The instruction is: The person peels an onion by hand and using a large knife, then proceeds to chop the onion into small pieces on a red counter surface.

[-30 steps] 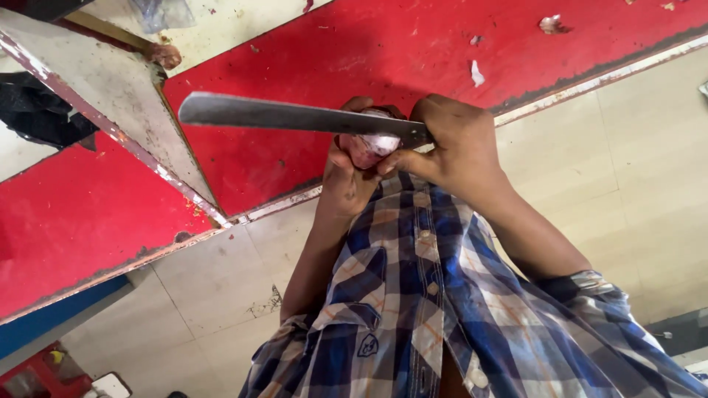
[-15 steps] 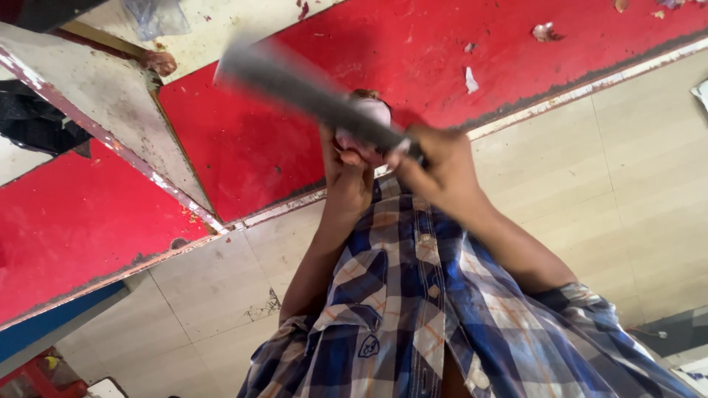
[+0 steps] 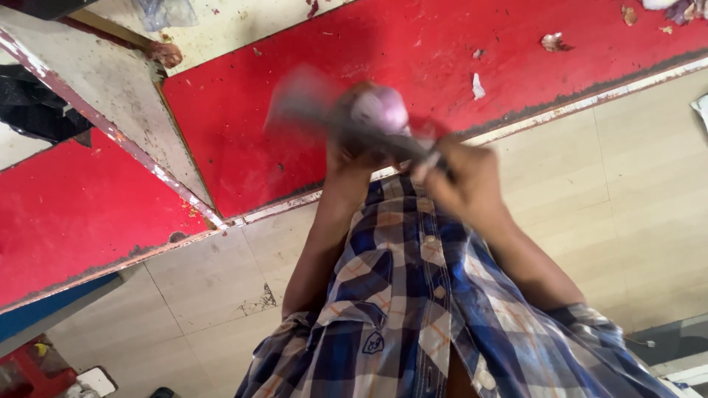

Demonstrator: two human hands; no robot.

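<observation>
- The left hand (image 3: 352, 151) is curled up around a peeled, pale purple onion (image 3: 380, 110), gripping it from below so that the rounded top of the onion shows above the fingers.
- The right hand (image 3: 461, 173) is closed tight on the handle of a large knife (image 3: 324, 110); the handle itself is hidden inside the fist.
- The knife blade runs from the right hand up and to the left, crossing just in front of the onion; it is motion-blurred, so whether the edge touches the onion cannot be told.
- The onion sits between the two hands, held in the left one and just beside the knuckles of the right.
- Both hands are raised in front of the person's chest, above a blue, white and orange checked shirt (image 3: 413, 309).
- Behind the hands lies a red counter (image 3: 442, 51) with a worn metal edge, and bits of onion skin (image 3: 552, 42) are scattered on it well apart from the hands.
- Below the counter edge is a beige tiled floor (image 3: 634, 199).
</observation>
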